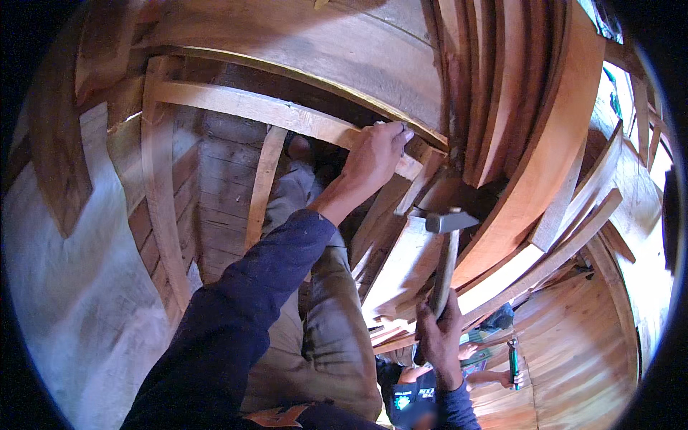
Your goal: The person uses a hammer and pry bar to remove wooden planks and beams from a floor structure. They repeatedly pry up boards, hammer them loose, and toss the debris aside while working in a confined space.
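My left hand (373, 154) is closed over the right end of a pale wooden batten (244, 104), which runs across a timber frame. Whether a nail is between its fingers I cannot make out. In my right hand (438, 333) is a hammer (446, 261), gripped around its wooden handle. The hammer's metal head is raised, to the right of the batten's end and nearer to me. Below the batten an upright slat (264, 186) stands beside my leg.
Several curved planks (545, 136) stand at the right, near the hammer. A broad wooden panel (315, 46) lies beyond the batten. At the lower right another person's hand (512, 378) holds a green-handled tool (513, 358). Pale sheeting (93, 287) covers the left side.
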`<state>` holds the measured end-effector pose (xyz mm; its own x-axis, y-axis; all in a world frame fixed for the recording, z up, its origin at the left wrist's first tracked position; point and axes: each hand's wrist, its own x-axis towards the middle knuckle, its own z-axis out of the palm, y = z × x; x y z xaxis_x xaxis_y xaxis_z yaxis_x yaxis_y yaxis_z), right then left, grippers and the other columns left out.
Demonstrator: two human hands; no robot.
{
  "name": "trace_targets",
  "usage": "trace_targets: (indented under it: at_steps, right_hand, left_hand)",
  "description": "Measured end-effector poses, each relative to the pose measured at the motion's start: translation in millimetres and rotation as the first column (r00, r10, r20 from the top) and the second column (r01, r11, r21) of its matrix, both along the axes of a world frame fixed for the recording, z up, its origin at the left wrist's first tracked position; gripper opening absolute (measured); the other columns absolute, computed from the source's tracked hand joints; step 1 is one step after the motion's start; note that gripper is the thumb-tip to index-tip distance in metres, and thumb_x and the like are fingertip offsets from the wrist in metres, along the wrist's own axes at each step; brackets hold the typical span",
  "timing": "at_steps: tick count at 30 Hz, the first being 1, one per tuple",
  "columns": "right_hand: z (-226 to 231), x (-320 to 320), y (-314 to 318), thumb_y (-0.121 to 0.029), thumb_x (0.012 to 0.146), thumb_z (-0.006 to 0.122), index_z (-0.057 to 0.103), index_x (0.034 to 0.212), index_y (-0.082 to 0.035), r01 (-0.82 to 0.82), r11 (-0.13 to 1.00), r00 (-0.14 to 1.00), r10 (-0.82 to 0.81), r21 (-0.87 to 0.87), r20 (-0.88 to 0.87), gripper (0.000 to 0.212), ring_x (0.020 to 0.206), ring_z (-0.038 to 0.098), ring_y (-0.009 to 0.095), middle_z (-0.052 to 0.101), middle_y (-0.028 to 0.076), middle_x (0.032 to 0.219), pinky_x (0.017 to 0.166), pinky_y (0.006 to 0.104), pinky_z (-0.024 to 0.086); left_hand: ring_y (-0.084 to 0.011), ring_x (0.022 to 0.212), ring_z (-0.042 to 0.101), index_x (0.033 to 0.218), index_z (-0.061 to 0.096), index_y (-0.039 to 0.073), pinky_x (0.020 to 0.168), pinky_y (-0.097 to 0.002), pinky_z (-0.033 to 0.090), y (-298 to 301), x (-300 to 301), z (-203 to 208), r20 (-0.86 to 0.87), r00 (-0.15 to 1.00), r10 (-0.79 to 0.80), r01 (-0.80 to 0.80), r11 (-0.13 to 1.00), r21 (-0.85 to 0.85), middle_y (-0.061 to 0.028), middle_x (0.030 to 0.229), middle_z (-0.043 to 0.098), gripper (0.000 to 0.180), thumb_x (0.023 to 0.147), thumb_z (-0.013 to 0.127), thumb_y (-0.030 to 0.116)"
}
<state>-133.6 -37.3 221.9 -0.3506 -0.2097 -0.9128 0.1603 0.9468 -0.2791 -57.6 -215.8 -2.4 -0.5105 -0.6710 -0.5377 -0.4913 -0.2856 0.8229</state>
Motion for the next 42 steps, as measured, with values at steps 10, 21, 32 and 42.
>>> trace_targets:
  at_steps: [10,21,32,42]
  right_hand:
    - [-5,-47,-79,-0.006,0.089,0.055,0.036,0.129,-0.001,-0.373,0.924,0.911,0.381,0.079,-0.155,0.045,0.069,0.065,0.027,0.064,0.020,0.081,0.058,0.0361,0.049]
    - [-26,-60,-128,-0.002,0.088,0.052,0.033,0.135,0.004,-0.792,0.610,0.575,0.735,-0.020,-0.359,0.051,0.089,0.061,0.047,0.061,0.032,0.097,0.071,0.0464,0.050]
    - [-31,-58,-142,-0.006,0.090,0.052,0.036,0.135,0.003,-0.832,0.551,0.503,0.799,0.063,-0.330,0.049,0.091,0.061,0.047,0.060,0.033,0.097,0.071,0.0470,0.051]
    - [-21,-55,-160,-0.007,0.091,0.052,0.038,0.135,0.003,-0.801,0.599,0.524,0.693,-0.009,-0.495,0.047,0.094,0.062,0.043,0.062,0.030,0.100,0.074,0.0441,0.051]
  left_hand:
    - [-0.0399,0.072,0.062,0.091,0.060,0.003,0.062,-0.0496,0.046,13,-6,-17,0.009,0.993,-0.115,0.114,0.971,-0.212,-0.0226,0.073,0.061,0.018,0.092,0.053,0.020]
    - [-0.0379,0.067,0.064,0.087,0.063,0.002,0.059,-0.0493,0.048,5,-6,-17,0.050,0.972,-0.231,0.236,0.948,-0.213,-0.0209,0.070,0.062,0.027,0.093,0.051,0.025]
    - [-0.0364,0.068,0.064,0.084,0.060,0.003,0.058,-0.0477,0.049,10,-2,-15,0.068,0.970,-0.234,0.243,0.924,-0.295,-0.0187,0.071,0.063,0.024,0.092,0.051,0.024]
    - [-0.0366,0.070,0.061,0.088,0.058,0.004,0.059,-0.0484,0.048,20,-8,-30,-0.028,0.989,-0.145,0.124,0.915,-0.384,-0.0161,0.073,0.060,0.020,0.090,0.053,0.023]
